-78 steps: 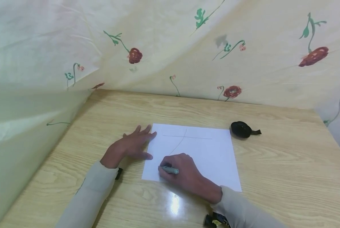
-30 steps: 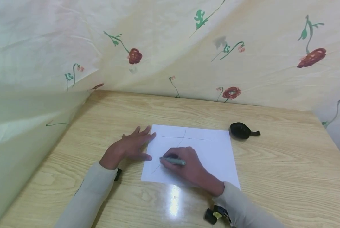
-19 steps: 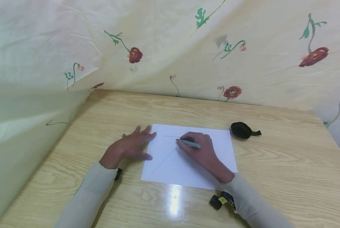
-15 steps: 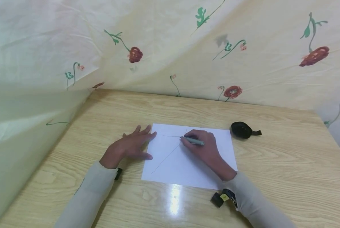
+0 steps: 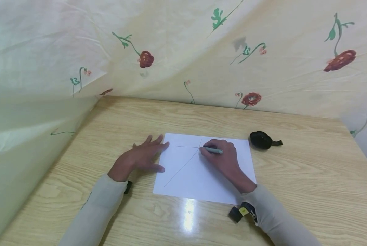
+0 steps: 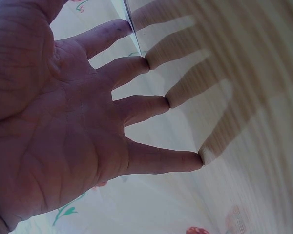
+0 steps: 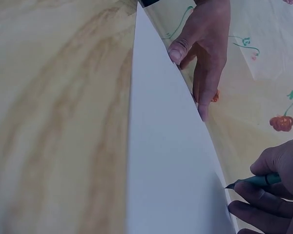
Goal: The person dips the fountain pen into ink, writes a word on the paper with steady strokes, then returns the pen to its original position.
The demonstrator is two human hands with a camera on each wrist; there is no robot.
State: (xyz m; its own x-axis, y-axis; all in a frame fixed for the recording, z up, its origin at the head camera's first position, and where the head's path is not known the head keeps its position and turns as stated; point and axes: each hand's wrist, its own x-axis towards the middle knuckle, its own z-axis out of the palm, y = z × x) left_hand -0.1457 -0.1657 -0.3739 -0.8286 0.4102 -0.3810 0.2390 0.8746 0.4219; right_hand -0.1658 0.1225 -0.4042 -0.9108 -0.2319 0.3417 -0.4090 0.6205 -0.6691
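In the head view, my right hand (image 5: 224,159) pinches a grey-green pen (image 5: 213,150) between thumb and fingers. The pen's dark tip (image 7: 229,186) is right at the paper's surface in the right wrist view. On the white sheet of paper (image 5: 198,186), a slanting, slightly curved line (image 5: 181,168) meets a horizontal line (image 5: 186,147) close to the pen tip; my right hand covers the rest of the horizontal line. My left hand (image 5: 143,157) lies with spread fingers at the sheet's left edge. Its fingertips (image 6: 185,161) press on the tabletop and paper edge.
A small round black object (image 5: 261,140) with a short tail lies just beyond the sheet's upper right corner. The wood-grain table (image 5: 309,164) is bordered at the back and left by a cream flowered cloth (image 5: 177,41).
My right hand, with the pen, has moved from the sheet's lower left up and right to the crossing of the lines, uncovering the slanting line's lower part. The left hand has stayed put.
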